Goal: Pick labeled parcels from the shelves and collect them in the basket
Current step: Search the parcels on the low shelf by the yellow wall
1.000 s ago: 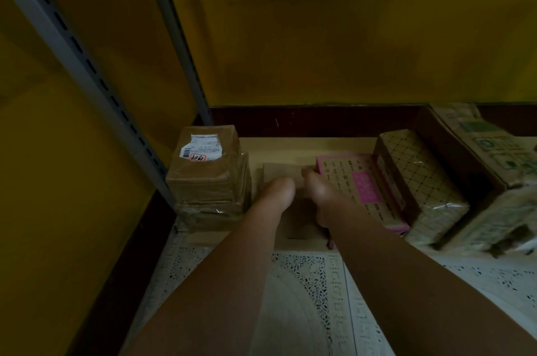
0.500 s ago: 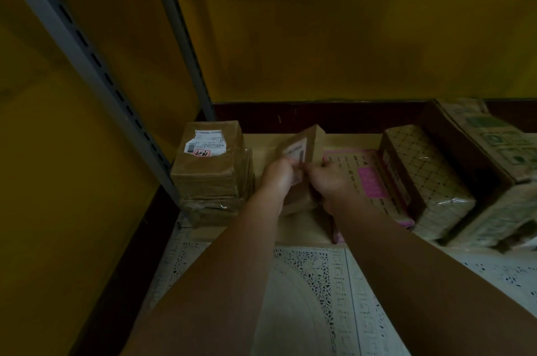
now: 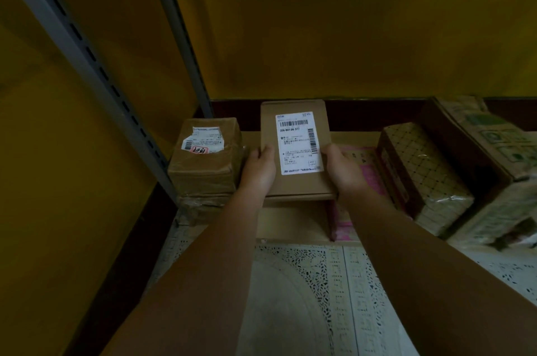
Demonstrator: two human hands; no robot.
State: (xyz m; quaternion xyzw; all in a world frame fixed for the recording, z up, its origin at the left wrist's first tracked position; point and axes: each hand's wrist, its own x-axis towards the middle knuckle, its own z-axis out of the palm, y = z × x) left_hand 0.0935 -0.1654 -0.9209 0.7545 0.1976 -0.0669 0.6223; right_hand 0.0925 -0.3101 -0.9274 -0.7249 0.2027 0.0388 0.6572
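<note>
We grip the flat brown parcel (image 3: 293,152) with left hand (image 3: 259,167) at nine o'clock and right hand (image 3: 342,166) at three, white label (image 3: 297,142) facing us.

Parcels along the shelf's back edge

A flat parcel (image 3: 295,152) is held above the shelf (image 3: 293,224) between left hand (image 3: 258,171) and right hand (image 3: 344,169); stacked boxes (image 3: 205,163) sit at the left corner, wrapped parcels (image 3: 421,175) to the right.

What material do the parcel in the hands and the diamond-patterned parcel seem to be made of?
Held parcel: seemingly matte brown cardboard, with crisp flat edges and a white paper label. Diamond-patterned parcel: printed box under glossy clear film, judging by the shiny wrinkles.
</note>
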